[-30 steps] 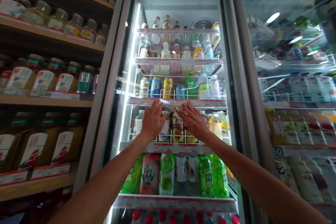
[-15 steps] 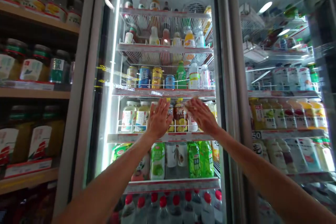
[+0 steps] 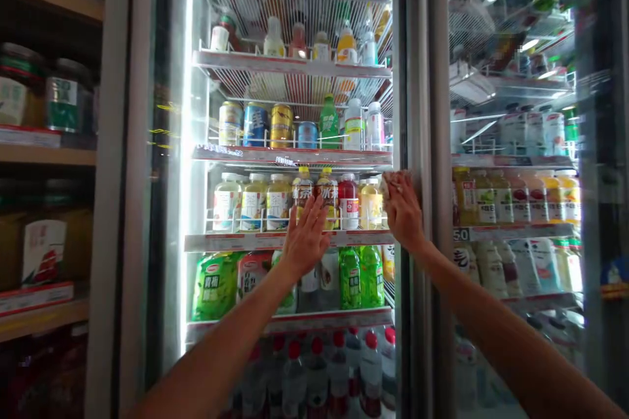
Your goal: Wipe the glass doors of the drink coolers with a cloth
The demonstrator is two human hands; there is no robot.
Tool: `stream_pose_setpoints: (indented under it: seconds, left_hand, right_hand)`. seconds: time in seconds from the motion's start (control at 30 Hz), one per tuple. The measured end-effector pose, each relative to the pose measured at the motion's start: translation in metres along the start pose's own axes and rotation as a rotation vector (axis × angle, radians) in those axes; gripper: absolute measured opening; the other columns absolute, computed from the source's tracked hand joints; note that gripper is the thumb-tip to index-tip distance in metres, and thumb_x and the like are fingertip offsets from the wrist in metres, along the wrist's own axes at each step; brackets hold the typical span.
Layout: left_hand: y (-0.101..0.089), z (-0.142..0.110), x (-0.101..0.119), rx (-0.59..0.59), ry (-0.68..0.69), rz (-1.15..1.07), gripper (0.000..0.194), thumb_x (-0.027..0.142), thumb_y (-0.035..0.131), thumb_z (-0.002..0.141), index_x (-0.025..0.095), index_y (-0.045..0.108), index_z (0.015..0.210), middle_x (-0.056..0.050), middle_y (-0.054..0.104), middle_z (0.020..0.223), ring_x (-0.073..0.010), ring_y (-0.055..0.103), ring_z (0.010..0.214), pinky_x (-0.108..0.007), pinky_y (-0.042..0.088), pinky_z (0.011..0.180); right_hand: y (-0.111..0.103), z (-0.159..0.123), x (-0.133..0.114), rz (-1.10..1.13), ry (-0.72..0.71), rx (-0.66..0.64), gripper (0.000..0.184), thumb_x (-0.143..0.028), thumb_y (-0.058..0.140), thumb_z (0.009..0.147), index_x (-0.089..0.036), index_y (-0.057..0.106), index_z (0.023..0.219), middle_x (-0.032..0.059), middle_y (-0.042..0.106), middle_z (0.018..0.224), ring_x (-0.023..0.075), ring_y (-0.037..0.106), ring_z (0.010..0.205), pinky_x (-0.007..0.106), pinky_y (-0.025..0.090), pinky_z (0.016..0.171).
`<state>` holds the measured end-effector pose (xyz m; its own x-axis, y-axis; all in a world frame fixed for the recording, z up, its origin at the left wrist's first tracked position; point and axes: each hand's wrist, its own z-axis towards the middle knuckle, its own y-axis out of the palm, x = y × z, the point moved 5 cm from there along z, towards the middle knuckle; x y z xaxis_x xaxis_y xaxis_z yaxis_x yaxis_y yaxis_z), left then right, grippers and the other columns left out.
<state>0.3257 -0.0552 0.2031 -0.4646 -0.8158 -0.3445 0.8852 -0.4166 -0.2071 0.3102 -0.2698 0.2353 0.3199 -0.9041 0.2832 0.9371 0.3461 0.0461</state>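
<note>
My left hand [image 3: 307, 239] lies with fingers stretched out against the glass door [image 3: 167, 163] of a lit drinks cooler, in front of the bottle shelf; it holds nothing. Near the door's right edge, my right hand [image 3: 405, 216] has its fingers over a pale crumpled cloth [image 3: 392, 182] and presses it to the glass. Behind the glass, two bottles with yellow caps, one of them an iced tea bottle [image 3: 326, 188], stand just above my left fingers. A red drink bottle [image 3: 348, 201] shows between my hands.
A metal door frame [image 3: 435, 111] runs upright beside my right hand. Beyond it stands another glass-fronted cooler with bottles [image 3: 521, 200]. To the left, a wooden shelf [image 3: 49, 154] carries jars. Red-capped bottles [image 3: 371, 366] stand low in the cooler.
My right hand has moved right with the cloth, from the middle of the glass to near the door frame. My left hand sits slightly lower in view. The camera view has shifted.
</note>
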Motion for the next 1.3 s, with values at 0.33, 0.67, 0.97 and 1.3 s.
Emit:
stream_pose_setpoints:
  seconds: [0.33, 0.67, 0.97, 1.3]
  left_hand:
    - [-0.004, -0.026, -0.011, -0.058, -0.041, 0.050, 0.053, 0.028, 0.044, 0.083, 0.015, 0.032, 0.134, -0.011, 0.029, 0.144, -0.0232, 0.016, 0.136, -0.048, 0.011, 0.111]
    - [-0.013, -0.064, -0.032, -0.049, -0.089, 0.078, 0.052, 0.029, 0.042, 0.085, 0.013, 0.033, 0.133, -0.012, 0.031, 0.142, -0.0237, 0.016, 0.136, -0.049, 0.013, 0.110]
    - [-0.030, -0.095, -0.067, -0.031, -0.145, 0.108, 0.053, 0.029, 0.043, 0.085, 0.015, 0.031, 0.135, -0.013, 0.033, 0.141, -0.0235, 0.018, 0.135, -0.049, 0.013, 0.110]
    - [-0.047, -0.121, -0.087, -0.026, -0.175, 0.170, 0.051, 0.028, 0.042, 0.086, 0.014, 0.031, 0.134, -0.014, 0.035, 0.140, -0.0235, 0.018, 0.135, -0.048, 0.014, 0.110]
  right_hand:
    - [0.014, -0.007, -0.044, 0.045, -0.180, -0.128, 0.054, -0.014, 0.044, 0.084, -0.025, 0.033, 0.136, 0.0060, 0.032, 0.144, 0.0232, 0.020, 0.136, 0.047, 0.033, 0.106]
    - [0.042, -0.014, -0.103, 0.130, -0.329, -0.286, 0.048, -0.014, 0.044, 0.085, -0.026, 0.040, 0.131, 0.0024, 0.036, 0.142, 0.0197, 0.020, 0.136, 0.044, 0.030, 0.109]
    - [0.062, -0.027, -0.151, 0.184, -0.454, -0.309, 0.038, -0.017, 0.046, 0.085, -0.023, 0.050, 0.122, 0.0037, 0.041, 0.139, 0.0197, 0.018, 0.137, 0.043, 0.030, 0.108]
    - [0.077, 0.004, -0.162, 0.167, -0.305, -0.243, 0.038, -0.015, 0.045, 0.084, -0.018, 0.051, 0.122, 0.0088, 0.037, 0.141, 0.0208, 0.014, 0.138, 0.044, 0.025, 0.110]
